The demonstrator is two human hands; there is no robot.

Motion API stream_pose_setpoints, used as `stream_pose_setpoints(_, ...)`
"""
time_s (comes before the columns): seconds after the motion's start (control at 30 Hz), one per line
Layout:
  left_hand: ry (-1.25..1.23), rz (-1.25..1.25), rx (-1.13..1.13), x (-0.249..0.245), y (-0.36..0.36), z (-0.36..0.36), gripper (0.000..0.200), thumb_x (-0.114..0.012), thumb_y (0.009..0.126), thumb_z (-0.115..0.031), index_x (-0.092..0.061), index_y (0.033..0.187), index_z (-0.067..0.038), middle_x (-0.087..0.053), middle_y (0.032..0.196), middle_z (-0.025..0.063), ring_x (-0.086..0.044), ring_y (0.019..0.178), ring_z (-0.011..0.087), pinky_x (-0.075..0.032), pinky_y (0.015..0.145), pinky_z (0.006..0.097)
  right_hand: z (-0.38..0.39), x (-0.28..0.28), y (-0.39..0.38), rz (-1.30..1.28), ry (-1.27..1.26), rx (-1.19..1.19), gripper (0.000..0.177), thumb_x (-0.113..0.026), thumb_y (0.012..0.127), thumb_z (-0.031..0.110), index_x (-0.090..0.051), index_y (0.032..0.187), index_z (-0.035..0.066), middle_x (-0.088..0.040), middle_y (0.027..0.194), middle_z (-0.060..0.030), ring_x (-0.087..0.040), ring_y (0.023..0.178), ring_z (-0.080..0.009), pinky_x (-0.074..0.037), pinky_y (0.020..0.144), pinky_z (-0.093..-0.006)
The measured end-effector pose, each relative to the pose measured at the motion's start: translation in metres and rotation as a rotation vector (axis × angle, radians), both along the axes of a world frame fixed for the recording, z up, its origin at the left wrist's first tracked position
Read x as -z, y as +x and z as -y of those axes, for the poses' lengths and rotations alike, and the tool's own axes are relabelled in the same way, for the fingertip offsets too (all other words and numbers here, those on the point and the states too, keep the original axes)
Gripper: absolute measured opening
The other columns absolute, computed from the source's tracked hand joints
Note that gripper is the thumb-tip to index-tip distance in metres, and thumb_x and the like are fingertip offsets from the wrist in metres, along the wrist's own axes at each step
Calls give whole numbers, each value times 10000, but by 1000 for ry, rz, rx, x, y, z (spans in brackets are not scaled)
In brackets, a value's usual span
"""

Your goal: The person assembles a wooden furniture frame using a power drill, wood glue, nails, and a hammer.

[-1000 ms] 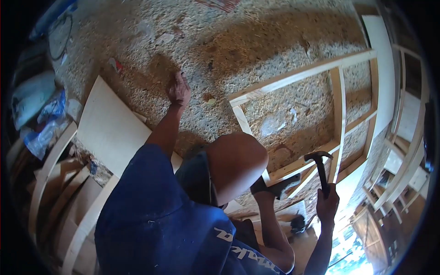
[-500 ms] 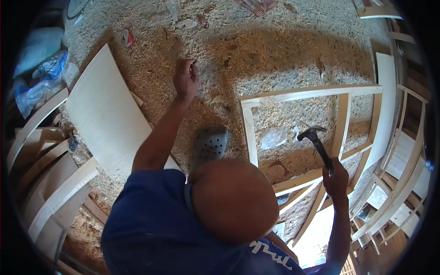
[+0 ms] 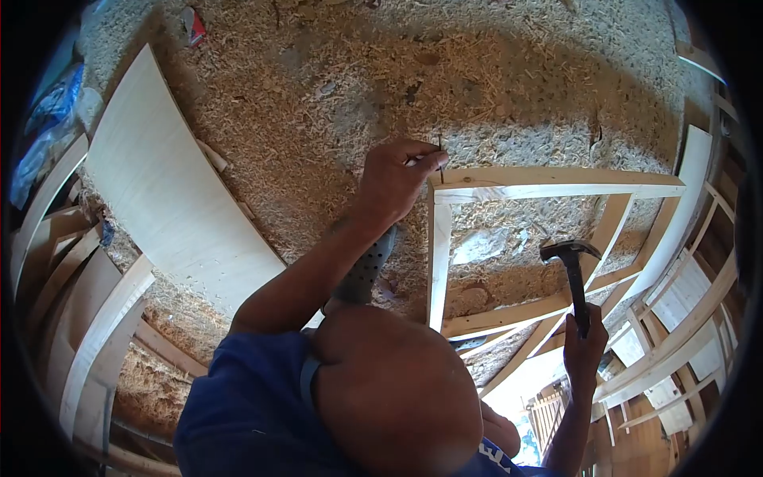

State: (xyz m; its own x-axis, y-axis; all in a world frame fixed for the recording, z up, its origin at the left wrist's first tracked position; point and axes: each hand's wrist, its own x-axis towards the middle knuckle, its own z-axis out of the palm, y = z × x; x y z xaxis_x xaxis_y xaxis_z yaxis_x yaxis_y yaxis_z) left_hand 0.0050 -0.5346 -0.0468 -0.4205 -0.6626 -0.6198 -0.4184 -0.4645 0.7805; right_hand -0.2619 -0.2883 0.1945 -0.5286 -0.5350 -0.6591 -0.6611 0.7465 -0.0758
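My left hand point(image 3: 393, 179) pinches a thin dark nail point(image 3: 441, 168) between thumb and fingertips. The nail stands roughly upright at the near left corner of a wooden frame point(image 3: 548, 191), its lower end at the top of the corner; whether it has entered the wood cannot be seen. My right hand point(image 3: 584, 338) is wrapped round the dark handle of a claw hammer point(image 3: 574, 274). The hammer is held head up over the frame's opening, to the right of the nail and apart from it.
Wood shavings cover the ground point(image 3: 302, 119). A pale plywood sheet point(image 3: 171, 183) lies on the left, with curved wooden pieces point(image 3: 107, 334) beside it. More timber frames point(image 3: 675, 374) stand at the right. My bent knee point(image 3: 389, 389) and grey shoe point(image 3: 369, 266) are close by.
My left hand has moved right and down to the frame's corner, bringing the nail there. The hammer, still in my right hand, is slightly lower and more upright. The view has shifted.
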Motion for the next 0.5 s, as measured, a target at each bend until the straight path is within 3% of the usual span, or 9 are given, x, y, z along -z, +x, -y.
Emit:
stream_pose_setpoints(0.1, 75, -24, -54, 3, -3, -1, 230, -770, 937, -254, -798, 1039, -50, -784, 906, 77, -725, 825, 132, -562, 756, 292, 4, 3, -3, 12, 9, -11, 237, -698, 957, 125, -585, 1133, 14, -624, 815, -101, -557, 668, -189, -464, 616, -351)
stream_pose_setpoints(0.17, -65, 31, -7, 1, -2, 0, 223, -775, 931, -248, -801, 1029, -49, -787, 911, 85, -730, 828, 134, -566, 757, 292, 6, 4, -4, 8, 19, -16, 241, -700, 955, 120, -586, 1138, 12, -619, 813, -99, -554, 669, -185, -461, 613, -347)
stream_pose_setpoints(0.27, 85, 20, -13, 10, -2, 1, 215, -773, 931, -234, -798, 1031, -46, -787, 899, 88, -736, 823, 142, -569, 762, 294, 12, 6, -8, -3, 26, -40, 248, -702, 951, 111, -587, 1147, 11, -612, 810, -95, -550, 670, -177, -458, 610, -343)
stream_pose_setpoints(0.5, 5, -22, 32, 7, -5, 5, 218, -771, 931, -230, -798, 1040, -42, -788, 887, 92, -731, 792, 147, -559, 723, 297, 19, 5, -11, -29, -7, -15, 227, -676, 963, 122, -581, 1146, 27, -605, 811, -91, -529, 684, -190, -440, 626, -356)
